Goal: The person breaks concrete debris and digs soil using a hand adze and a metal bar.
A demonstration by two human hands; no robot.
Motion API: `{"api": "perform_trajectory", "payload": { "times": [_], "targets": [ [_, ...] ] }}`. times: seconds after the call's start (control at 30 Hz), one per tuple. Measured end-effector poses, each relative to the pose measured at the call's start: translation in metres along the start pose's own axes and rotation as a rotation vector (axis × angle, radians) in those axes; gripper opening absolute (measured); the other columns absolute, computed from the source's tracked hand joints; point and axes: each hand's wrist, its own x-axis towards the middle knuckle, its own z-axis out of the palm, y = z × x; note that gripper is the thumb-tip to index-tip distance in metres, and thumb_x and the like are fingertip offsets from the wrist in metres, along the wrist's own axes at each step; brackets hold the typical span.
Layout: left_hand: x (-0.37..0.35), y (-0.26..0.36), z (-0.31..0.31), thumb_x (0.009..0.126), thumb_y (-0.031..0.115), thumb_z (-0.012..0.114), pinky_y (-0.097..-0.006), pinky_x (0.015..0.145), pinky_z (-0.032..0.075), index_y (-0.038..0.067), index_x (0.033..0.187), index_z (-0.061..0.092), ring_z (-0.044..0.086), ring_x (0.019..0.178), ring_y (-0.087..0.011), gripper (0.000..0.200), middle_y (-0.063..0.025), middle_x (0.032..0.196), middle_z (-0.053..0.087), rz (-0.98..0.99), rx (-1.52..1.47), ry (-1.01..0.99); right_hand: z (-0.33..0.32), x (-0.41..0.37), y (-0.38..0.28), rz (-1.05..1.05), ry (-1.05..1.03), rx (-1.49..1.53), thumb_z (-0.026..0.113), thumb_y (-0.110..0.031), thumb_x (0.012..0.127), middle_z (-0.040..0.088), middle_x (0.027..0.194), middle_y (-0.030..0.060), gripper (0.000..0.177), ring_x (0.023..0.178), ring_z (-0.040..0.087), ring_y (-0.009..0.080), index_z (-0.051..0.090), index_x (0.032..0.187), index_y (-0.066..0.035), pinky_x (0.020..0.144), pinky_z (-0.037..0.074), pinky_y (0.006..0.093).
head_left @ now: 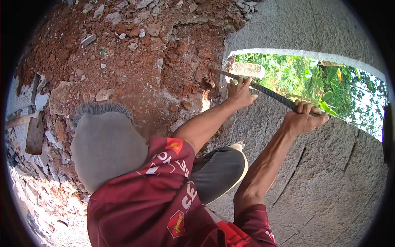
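A long ribbed metal bar point(271, 94) runs slantwise from the broken red earth and masonry to the window-like opening, its thin tip against the rubble. My left hand point(240, 95) is closed on the bar nearer that tip. Farther along, my right hand point(303, 117) wraps its fingers round the thicker end. A pale block point(248, 70) sits at the opening's edge, just beyond my left hand. The contact at the tip is too small to make out clearly.
Rough grey concrete point(321, 173) surrounds the opening point(304, 78), with green plants beyond. Loose stones and red soil point(119, 74) cover the upper left. A wood piece point(35, 133) lies at the far left. Grey cloth with frayed edges point(108, 144) shows near my maroon shirt.
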Motion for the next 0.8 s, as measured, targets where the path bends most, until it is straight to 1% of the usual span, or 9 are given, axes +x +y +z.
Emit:
{"api": "perform_trajectory", "payload": {
  "times": [0.03, 0.1, 0.17, 0.2, 0.3, 0.43, 0.57, 0.7, 0.8],
  "targets": [
    [0.006, -0.026, 0.007, 0.076, 0.044, 0.074, -0.0624, 0.107, 0.023, 0.018, 0.143, 0.034, 0.033, 0.129, -0.0496, 0.083, -0.0235, 0.144, 0.032, 0.131, 0.094, 0.036, -0.004, 0.001, 0.008, -0.009, -0.04, 0.029, 0.033, -0.055, 0.099, 0.028, 0.049, -0.0018, 0.051, 0.045, 0.03, 0.0125, 0.042, 0.072, -0.013, 0.048, 0.036, 0.031],
    [0.013, -0.039, 0.008, 0.074, 0.045, 0.077, -0.0557, 0.106, 0.03, 0.013, 0.135, 0.045, 0.036, 0.129, -0.0442, 0.077, -0.0239, 0.139, 0.04, 0.227, 0.166, 0.085, -0.022, -0.011, 0.007, 0.002, -0.043, 0.026, 0.034, -0.058, 0.098, 0.028, 0.048, -0.0018, 0.053, 0.045, 0.029, 0.0128, 0.043, 0.072, -0.014, 0.048, 0.037, 0.0313],
    [0.037, -0.042, 0.008, 0.075, 0.041, 0.077, -0.0464, 0.107, 0.034, 0.007, 0.124, 0.055, 0.04, 0.13, -0.0363, 0.063, -0.0244, 0.132, 0.048, 0.39, -0.002, -0.048, -0.03, -0.015, 0.003, 0.057, -0.063, 0.078, 0.036, -0.06, 0.096, 0.028, 0.047, -0.0012, 0.053, 0.045, 0.031, 0.013, 0.045, 0.072, -0.014, 0.048, 0.038, 0.0319],
    [0.036, -0.039, 0.011, 0.071, 0.038, 0.079, -0.0398, 0.096, 0.045, 0.004, 0.103, 0.065, 0.057, 0.112, -0.0325, 0.049, -0.0215, 0.11, 0.063, 0.351, -0.022, -0.033, -0.033, -0.019, 0.003, 0.04, -0.051, 0.065, 0.036, -0.059, 0.097, 0.03, 0.046, -0.0003, 0.052, 0.044, 0.032, 0.0135, 0.045, 0.073, -0.014, 0.049, 0.039, 0.033],
    [0.041, -0.03, 0.005, 0.07, 0.039, 0.078, -0.0408, 0.087, 0.051, 0.003, 0.089, 0.069, 0.065, 0.091, -0.0349, 0.042, -0.0195, 0.09, 0.068, 0.262, 0.083, -0.169, -0.04, -0.031, 0.001, 0.023, -0.067, 0.077, 0.034, -0.056, 0.098, 0.032, 0.045, 0.0008, 0.052, 0.042, 0.032, 0.0142, 0.045, 0.073, -0.013, 0.049, 0.039, 0.0336],
    [0.031, -0.053, 0.011, 0.073, 0.035, 0.075, -0.0435, 0.068, 0.05, 0.004, 0.071, 0.064, 0.063, 0.07, -0.0334, 0.033, -0.0184, 0.072, 0.064, 0.454, 0.047, 0.049, -0.036, -0.056, -0.005, 0.034, -0.119, 0.121, 0.034, -0.054, 0.099, 0.033, 0.045, 0.0031, 0.049, 0.04, 0.033, 0.0152, 0.044, 0.077, -0.011, 0.047, 0.039, 0.0343],
    [0.008, -0.046, -0.007, 0.079, 0.045, 0.072, -0.0442, 0.057, 0.045, 0.002, 0.055, 0.057, 0.055, 0.055, -0.0326, 0.051, -0.0167, 0.055, 0.055, 0.418, -0.136, 0.149, -0.016, -0.077, -0.026, -0.006, -0.169, 0.092, 0.033, -0.051, 0.1, 0.034, 0.045, 0.0046, 0.046, 0.037, 0.032, 0.0159, 0.044, 0.081, -0.01, 0.043, 0.037, 0.0331],
    [-0.051, 0.003, -0.014, 0.08, 0.042, 0.072, -0.0418, 0.046, 0.04, 0.004, 0.045, 0.047, 0.048, 0.043, -0.0277, 0.057, -0.0132, 0.046, 0.049, 0.45, -0.192, 0.223, -0.017, -0.036, -0.107, 0.049, -0.292, 0.115, 0.036, -0.044, 0.101, 0.037, 0.045, -0.0004, 0.043, 0.036, 0.031, 0.0096, 0.046, 0.073, -0.013, 0.04, 0.034, 0.0288],
    [-0.102, 0.045, 0.0, 0.08, 0.039, 0.072, -0.0388, 0.042, 0.037, 0.008, 0.042, 0.045, 0.045, 0.038, -0.0227, 0.056, -0.008, 0.043, 0.046, 0.704, -0.254, 0.452, -0.05, -0.011, -0.182, -0.023, -0.391, 0.078, 0.027, -0.039, 0.104, 0.031, 0.044, -0.0032, 0.046, 0.035, 0.031, 0.0073, 0.04, 0.068, -0.014, 0.036, 0.031, 0.0251]
  ]
}}
